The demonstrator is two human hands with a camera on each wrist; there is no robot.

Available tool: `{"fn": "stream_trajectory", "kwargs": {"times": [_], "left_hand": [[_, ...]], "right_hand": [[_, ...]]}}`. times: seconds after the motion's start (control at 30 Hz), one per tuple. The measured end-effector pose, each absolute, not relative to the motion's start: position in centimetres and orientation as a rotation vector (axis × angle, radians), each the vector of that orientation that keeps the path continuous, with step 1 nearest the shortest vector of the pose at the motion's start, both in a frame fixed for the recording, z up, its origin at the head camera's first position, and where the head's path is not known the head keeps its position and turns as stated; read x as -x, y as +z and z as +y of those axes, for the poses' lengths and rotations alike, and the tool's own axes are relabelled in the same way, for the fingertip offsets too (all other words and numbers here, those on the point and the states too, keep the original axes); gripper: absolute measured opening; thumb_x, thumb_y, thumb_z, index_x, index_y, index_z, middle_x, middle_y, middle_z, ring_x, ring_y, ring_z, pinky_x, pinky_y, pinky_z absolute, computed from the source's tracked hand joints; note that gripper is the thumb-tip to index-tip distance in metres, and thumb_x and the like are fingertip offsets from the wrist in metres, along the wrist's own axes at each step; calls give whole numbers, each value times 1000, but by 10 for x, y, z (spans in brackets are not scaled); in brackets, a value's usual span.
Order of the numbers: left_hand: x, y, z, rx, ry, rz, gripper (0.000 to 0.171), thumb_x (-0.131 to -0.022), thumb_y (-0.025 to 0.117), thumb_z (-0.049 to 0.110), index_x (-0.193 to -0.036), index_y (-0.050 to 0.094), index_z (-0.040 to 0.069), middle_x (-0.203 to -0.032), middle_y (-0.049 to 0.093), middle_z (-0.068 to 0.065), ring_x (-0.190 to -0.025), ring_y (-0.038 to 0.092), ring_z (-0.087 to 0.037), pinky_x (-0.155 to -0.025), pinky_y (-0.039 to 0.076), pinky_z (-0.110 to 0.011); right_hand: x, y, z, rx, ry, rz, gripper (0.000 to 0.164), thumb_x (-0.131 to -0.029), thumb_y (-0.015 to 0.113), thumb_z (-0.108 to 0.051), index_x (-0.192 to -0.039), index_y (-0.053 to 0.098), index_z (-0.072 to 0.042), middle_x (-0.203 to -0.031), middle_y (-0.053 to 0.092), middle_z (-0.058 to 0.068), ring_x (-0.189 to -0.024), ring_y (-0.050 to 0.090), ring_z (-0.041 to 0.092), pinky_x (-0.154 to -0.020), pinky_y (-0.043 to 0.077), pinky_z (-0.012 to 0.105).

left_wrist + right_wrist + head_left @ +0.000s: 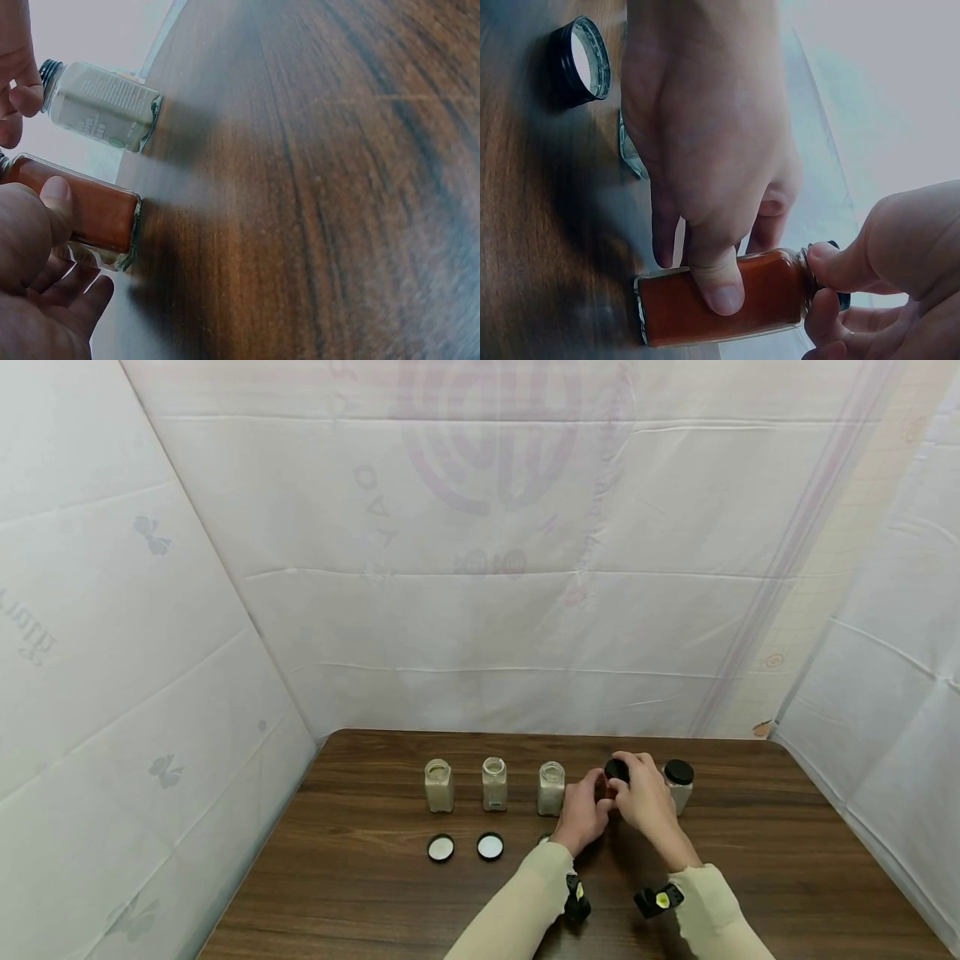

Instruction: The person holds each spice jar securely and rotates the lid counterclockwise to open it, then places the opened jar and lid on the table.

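A square glass jar of red-brown powder [769, 289] stands on the table between the hands. My left hand [585, 814] grips its body, with the thumb across the near side in the right wrist view. The right hand [643, 797] pinches the black lid [617, 769] at the jar's neck, thumb on one side and fingers on the other. Whether the lid is loose on the thread I cannot tell. Just right of the right hand stands a jar of pale powder [105, 109] under a black lid [678, 771].
Three lidless jars of pale contents stand in a row to the left: a left jar [438, 789], a middle jar [494, 787] and a right jar [551, 793]. Upturned black lids [440, 848] lie before them, one partly behind the left wrist. A white cloth wall [480, 635] backs the wooden table [360, 877].
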State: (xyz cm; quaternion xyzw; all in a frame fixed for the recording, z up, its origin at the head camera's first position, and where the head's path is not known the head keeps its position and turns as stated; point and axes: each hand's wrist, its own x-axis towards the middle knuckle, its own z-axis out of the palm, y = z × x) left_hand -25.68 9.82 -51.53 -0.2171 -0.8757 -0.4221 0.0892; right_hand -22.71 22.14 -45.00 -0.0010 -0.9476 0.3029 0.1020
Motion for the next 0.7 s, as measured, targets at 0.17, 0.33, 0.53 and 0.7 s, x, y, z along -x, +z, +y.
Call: {"fn": "stream_trajectory", "kwargs": {"times": [0.17,0.33,0.53,0.7], "left_hand": [[257,-515,100,632,-1275,-2615,29,-92,62,10,-121,65,13,-96,71,-4,-77,62,-14,-72,50,-22],[257,-515,100,620,-1280,-2619,28,-92,64,10,-120,65,14,-95,71,-2,-76,59,-11,-73,50,-23],[257,-517,99,635,-1245,-2590,30,-92,67,12,-122,65,13,-100,73,-2,-87,66,-15,-81,55,-29],[256,-518,99,642,-1232,-2586,30,-93,68,12,-123,65,12,-100,73,-3,-87,66,-15,-81,55,-28]], "right_hand": [[227,-449,222,-6,890,-2798,45,-100,63,-9,-145,55,-4,-142,47,27,-112,59,49,-75,52,58],[228,-449,224,-45,880,-2806,45,-100,61,-4,-144,55,-5,-144,48,26,-110,60,47,-69,53,51],[229,-449,226,-85,890,-2816,48,-98,58,4,-145,55,-6,-148,46,23,-114,60,47,-68,52,47],[229,-450,226,-124,909,-2833,51,-98,57,6,-148,52,-5,-149,43,27,-112,61,47,-66,51,43]]}}
